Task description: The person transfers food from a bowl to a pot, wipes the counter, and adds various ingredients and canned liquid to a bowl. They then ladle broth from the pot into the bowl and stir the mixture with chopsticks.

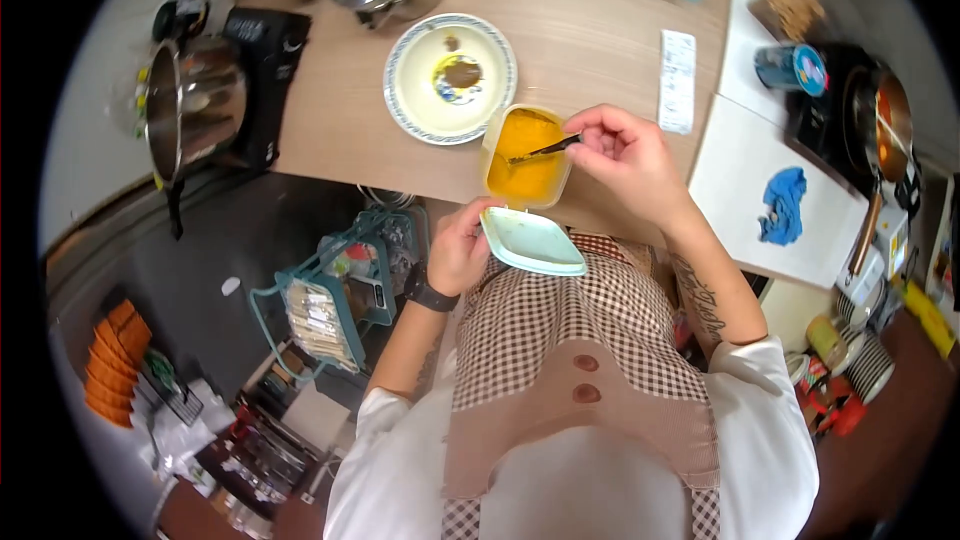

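We find the plastic tub just left of the right grip and just beyond the left grip, by the front edge of the bench. The yellow powder inside it lies beside the right grip, with the dark-handled spoon reaching into it. The lid is immediately right of the left grip, on the near side of the tub. Beyond the left grip we see a bowl; past the right grip, a paper strip lies flat, and well to its right is a crumpled blue cloth.

The tub is translucent with rounded corners, and its powder looks fine. The lid is pale green, a rounded square with a raised rim. The bowl is round and cream, with a blue patterned border and a brown patch at its centre. The bench top has pale wood grain.

We see the right grip pinched around the spoon's handle, thumb against fingers. The left grip is closed on the lid's left corner; we cannot tell whether the lid touches the tub.
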Demonstrator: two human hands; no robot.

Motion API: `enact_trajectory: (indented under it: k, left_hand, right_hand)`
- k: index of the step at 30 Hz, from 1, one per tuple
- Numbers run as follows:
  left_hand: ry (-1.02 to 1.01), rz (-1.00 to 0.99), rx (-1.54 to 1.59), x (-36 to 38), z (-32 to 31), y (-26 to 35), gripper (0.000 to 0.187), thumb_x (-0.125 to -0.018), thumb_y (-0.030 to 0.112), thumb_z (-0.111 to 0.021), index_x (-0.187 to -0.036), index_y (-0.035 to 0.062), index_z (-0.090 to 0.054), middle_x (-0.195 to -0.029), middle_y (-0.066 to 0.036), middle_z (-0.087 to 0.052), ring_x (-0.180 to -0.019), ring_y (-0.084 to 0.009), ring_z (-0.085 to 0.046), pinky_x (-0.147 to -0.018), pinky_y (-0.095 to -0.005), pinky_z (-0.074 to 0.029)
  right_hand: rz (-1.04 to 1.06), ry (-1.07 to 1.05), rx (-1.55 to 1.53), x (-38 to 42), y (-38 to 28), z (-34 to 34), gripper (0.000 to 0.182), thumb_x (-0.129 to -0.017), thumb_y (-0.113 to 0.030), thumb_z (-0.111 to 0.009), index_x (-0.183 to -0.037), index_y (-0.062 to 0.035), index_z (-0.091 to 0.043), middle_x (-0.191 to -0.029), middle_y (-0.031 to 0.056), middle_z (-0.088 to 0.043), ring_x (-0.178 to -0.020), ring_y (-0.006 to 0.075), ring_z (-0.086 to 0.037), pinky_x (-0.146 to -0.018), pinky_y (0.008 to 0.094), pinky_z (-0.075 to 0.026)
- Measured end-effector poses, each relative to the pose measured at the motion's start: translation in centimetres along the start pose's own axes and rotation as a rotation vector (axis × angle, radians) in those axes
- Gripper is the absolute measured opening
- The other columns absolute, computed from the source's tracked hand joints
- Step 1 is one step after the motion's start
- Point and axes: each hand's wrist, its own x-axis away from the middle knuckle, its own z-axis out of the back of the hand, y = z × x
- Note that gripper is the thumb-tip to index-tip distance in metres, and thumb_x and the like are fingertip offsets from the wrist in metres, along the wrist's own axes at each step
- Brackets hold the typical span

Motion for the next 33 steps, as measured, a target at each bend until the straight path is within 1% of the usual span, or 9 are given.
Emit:
enact_trajectory:
  k: [1,4,5,8,11,17,25,29,33]
  left_hand:
    - [0.015,0.007,-0.042,0.3,1.0,0.0,0.023,-0.087,-0.003,-0.059,-0.109,-0.0004,-0.062,-0.094,-0.018,-0.071,-0.086,-0.0317,-0.071,-0.072,-0.0339,-0.055]
    - [0.08,-0.024,-0.069,0.8,3.7,-0.2,0.023,-0.086,-0.003,-0.06,-0.108,0.0004,-0.062,-0.096,-0.018,-0.07,-0.087,-0.0341,-0.069,-0.071,-0.0366,-0.055]
    - [0.117,-0.045,-0.09,1.0,4.4,-0.6,0.024,-0.085,-0.003,-0.061,-0.108,0.0011,-0.062,-0.096,-0.018,-0.069,-0.087,-0.0352,-0.068,-0.071,-0.0378,-0.055]
    - [0.147,-0.025,-0.094,1.4,6.7,-1.8,0.025,-0.085,-0.004,-0.061,-0.109,0.0016,-0.062,-0.096,-0.018,-0.069,-0.087,-0.0358,-0.068,-0.071,-0.0378,-0.054]
    - [0.202,-0.018,-0.112,1.6,8.5,-2.5,0.025,-0.085,-0.001,-0.062,-0.11,0.0012,-0.061,-0.094,-0.019,-0.069,-0.085,-0.0361,-0.068,-0.071,-0.0386,-0.054]
    - [0.247,0.009,-0.122,1.5,12.0,-4.7,0.023,-0.087,0.002,-0.062,-0.109,0.0,-0.062,-0.09,-0.019,-0.069,-0.081,-0.0344,-0.069,-0.068,-0.0373,-0.054]
    - [0.311,0.024,-0.102,1.3,16.7,-6.6,0.017,-0.092,0.003,-0.059,-0.108,-0.001,-0.062,-0.082,-0.014,-0.071,-0.075,-0.0246,-0.072,-0.067,-0.031,-0.054]
    - [0.305,0.05,-0.063,0.8,17.6,-7.1,0.017,-0.092,0.003,-0.059,-0.108,-0.001,-0.062,-0.082,-0.013,-0.071,-0.076,-0.0244,-0.072,-0.068,-0.0308,-0.055]
    - [0.265,0.076,-0.016,-0.5,17.2,-6.8,0.016,-0.091,0.004,-0.061,-0.106,-0.0008,-0.063,-0.082,-0.012,-0.072,-0.076,-0.0237,-0.072,-0.068,-0.0303,-0.054]
  right_hand:
    - [-0.001,-0.064,-0.093,-0.4,-0.3,-1.1,0.019,-0.087,-0.007,-0.068,-0.105,0.0006,-0.067,-0.072,0.0055,-0.061,-0.063,0.0114,-0.056,-0.06,0.0273,-0.048]
    - [0.201,-0.165,0.143,-1.3,-2.6,-4.4,0.016,-0.087,-0.006,-0.067,-0.102,0.0,-0.069,-0.077,0.0074,-0.064,-0.066,0.0157,-0.062,-0.06,0.0284,-0.05]
    - [0.459,-0.117,0.295,-2.0,-3.1,-5.1,0.013,-0.087,-0.006,-0.066,-0.098,-0.0006,-0.07,-0.08,0.0103,-0.066,-0.068,0.0217,-0.065,-0.06,0.0311,-0.052]
    - [0.636,-0.062,0.445,-3.4,-4.2,-7.0,0.014,-0.086,-0.005,-0.065,-0.098,-0.002,-0.07,-0.082,0.0122,-0.066,-0.068,0.0259,-0.065,-0.062,0.032,-0.053]
    - [0.67,-0.084,0.521,-5.4,-4.0,-9.4,0.015,-0.087,-0.004,-0.064,-0.1,-0.0009,-0.07,-0.082,0.0113,-0.067,-0.066,0.0228,-0.066,-0.062,0.0308,-0.053]
    - [0.007,-0.084,-0.169,-8.9,-1.6,-12.7,0.017,-0.097,-0.008,-0.057,-0.105,0.0023,-0.067,-0.081,0.0058,-0.067,-0.065,0.0124,-0.065,-0.056,0.0247,-0.05]
    - [0.012,0.059,-0.5,-9.6,-0.2,-10.4,0.015,-0.097,-0.005,-0.056,-0.101,0.0035,-0.068,-0.08,0.0077,-0.065,-0.068,0.0157,-0.064,-0.061,0.0268,-0.05]
    - [0.317,0.135,0.396,-9.7,2.3,-9.3,0.015,-0.092,0.0,-0.059,-0.102,0.0042,-0.07,-0.084,0.01,-0.066,-0.073,0.0172,-0.065,-0.064,0.0265,-0.05]
    - [0.387,0.239,0.425,-9.3,2.8,-9.2,0.017,-0.089,0.003,-0.06,-0.104,0.0037,-0.069,-0.085,0.0114,-0.066,-0.074,0.0173,-0.064,-0.063,0.027,-0.048]
